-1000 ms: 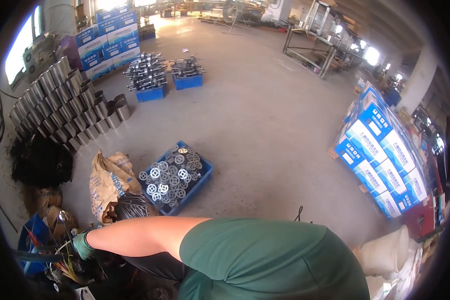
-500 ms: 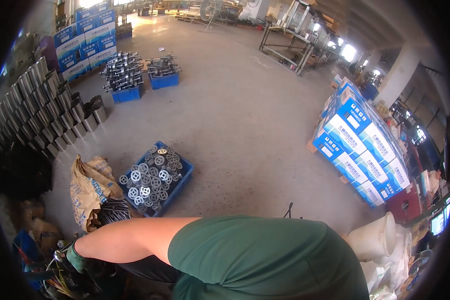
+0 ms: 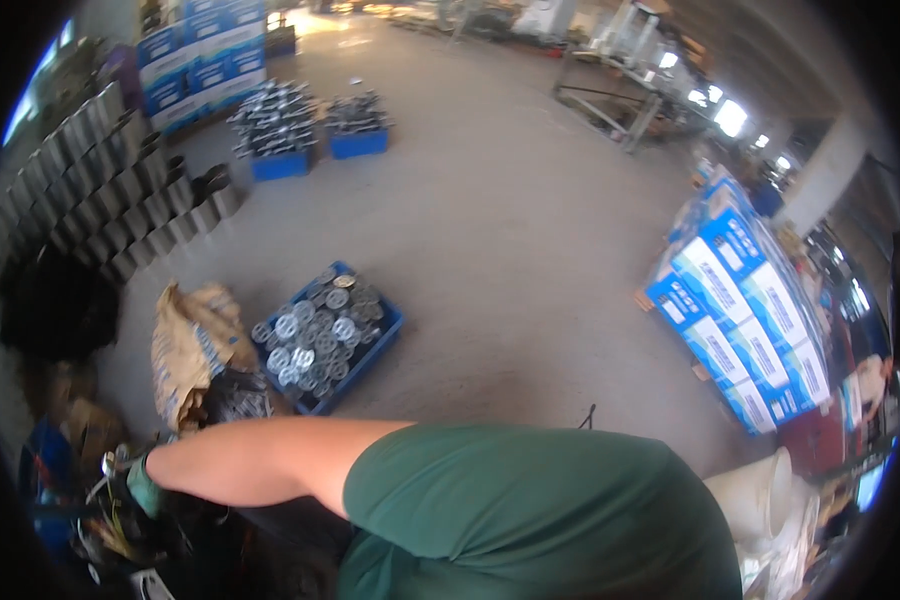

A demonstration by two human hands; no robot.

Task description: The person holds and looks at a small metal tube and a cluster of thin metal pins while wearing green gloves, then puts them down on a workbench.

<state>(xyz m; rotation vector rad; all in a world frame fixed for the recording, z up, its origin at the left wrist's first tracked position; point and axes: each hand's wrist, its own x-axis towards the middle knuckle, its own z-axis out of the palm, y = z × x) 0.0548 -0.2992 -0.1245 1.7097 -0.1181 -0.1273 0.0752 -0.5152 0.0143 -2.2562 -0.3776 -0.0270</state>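
Note:
My right arm, bare below a green sleeve (image 3: 510, 480), stretches across to the lower left. The green-gloved right hand (image 3: 144, 486) is down among dark, cluttered gear with thin wires (image 3: 120, 525) and a small shiny metal part (image 3: 115, 462). Blur and shadow hide its fingers, so I cannot tell whether it grips anything. My left hand does not show. Just beyond the forearm stands a torn brown paper sack (image 3: 198, 345), with thin dark metal rods (image 3: 238, 396) at its mouth. Beside the sack, a blue crate (image 3: 378, 352) is heaped with round, spoked metal discs (image 3: 315, 335).
Stacked metal tubes (image 3: 120, 185) stand at the left. Farther off, two blue crates (image 3: 280, 166) carry piled metal parts. Blue-and-white cartons (image 3: 740, 300) are stacked at the right, with more cartons (image 3: 202, 70) at the back left. A whitish bucket (image 3: 755, 495) sits at the lower right.
The view has shifted, so the crates, sack and cartons sit farther right in the picture. My right hand stays at the cluttered gear in the lower left.

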